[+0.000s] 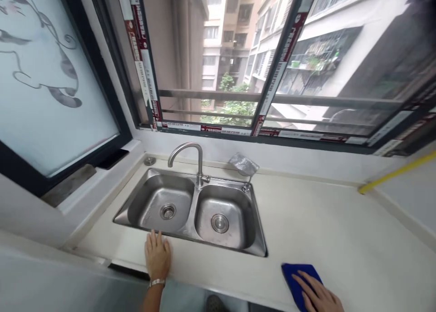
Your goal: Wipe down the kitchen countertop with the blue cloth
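Wide ran the counter [334,221], the sink [193,232] set into it! Right of that lay the cloth [292,274], the right hand [318,294] spread loosely over it; the left hand [157,257] rested flat, unclenched, by the sink's front rim.

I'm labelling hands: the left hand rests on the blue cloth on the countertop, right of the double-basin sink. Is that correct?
Not quite: the head view shows the right hand, not the left hand, resting on the blue cloth on the countertop, right of the double-basin sink.
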The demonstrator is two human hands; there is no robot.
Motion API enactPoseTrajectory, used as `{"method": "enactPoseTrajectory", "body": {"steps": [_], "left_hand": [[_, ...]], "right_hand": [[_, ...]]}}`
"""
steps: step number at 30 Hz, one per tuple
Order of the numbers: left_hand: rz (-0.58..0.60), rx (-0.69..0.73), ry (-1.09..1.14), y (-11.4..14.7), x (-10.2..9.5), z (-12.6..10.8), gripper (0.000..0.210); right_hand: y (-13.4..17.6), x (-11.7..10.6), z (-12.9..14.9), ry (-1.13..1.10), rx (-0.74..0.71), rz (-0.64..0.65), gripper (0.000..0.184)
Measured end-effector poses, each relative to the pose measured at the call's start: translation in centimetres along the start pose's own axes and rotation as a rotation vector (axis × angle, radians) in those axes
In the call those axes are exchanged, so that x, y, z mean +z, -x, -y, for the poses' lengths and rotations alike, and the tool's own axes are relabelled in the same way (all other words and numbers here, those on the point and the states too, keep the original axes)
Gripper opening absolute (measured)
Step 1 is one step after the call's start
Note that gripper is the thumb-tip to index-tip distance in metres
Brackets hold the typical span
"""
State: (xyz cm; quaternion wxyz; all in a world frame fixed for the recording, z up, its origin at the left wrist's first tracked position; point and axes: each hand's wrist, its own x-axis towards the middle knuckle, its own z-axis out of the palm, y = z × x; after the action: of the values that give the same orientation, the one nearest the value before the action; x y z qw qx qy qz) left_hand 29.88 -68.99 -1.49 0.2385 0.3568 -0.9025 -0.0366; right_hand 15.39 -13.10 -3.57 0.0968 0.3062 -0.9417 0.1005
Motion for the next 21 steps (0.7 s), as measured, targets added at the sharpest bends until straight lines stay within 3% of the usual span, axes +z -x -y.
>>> {"method": "enactPoseTrajectory", "body": {"steps": [4, 7, 13, 18, 21], "left_hand": [[-0.031, 0.021, -0.009, -0.2, 0.0, -0.2, 0.048], [-0.041, 0.03, 0.025, 0.0, 0.1, -0.1, 0.048], [-0.015, 0.013, 0.08, 0.0, 0.1, -0.2, 0.051], [0.015, 0.016, 0.074, 0.0, 0.1, 0.0, 0.052], [0.012, 0.032, 0.055, 0.4, -0.2, 0.1, 0.054]], "right_hand": [[1.2, -1.1, -0.7, 0.158, 0.266, -0.049, 0.056], [0.0, -1.2, 0.5, 0.286, 0.344, -0.011, 0.054], [-3.7, -1.4, 3.1, 0.471, 0.331, 0.029, 0.046], [-5.7, -1.0, 4.9, 0.497, 0.322, -0.054, 0.04], [-6.2, 0.3, 6.7, 0.43, 0.234, -0.109, 0.037]]}}
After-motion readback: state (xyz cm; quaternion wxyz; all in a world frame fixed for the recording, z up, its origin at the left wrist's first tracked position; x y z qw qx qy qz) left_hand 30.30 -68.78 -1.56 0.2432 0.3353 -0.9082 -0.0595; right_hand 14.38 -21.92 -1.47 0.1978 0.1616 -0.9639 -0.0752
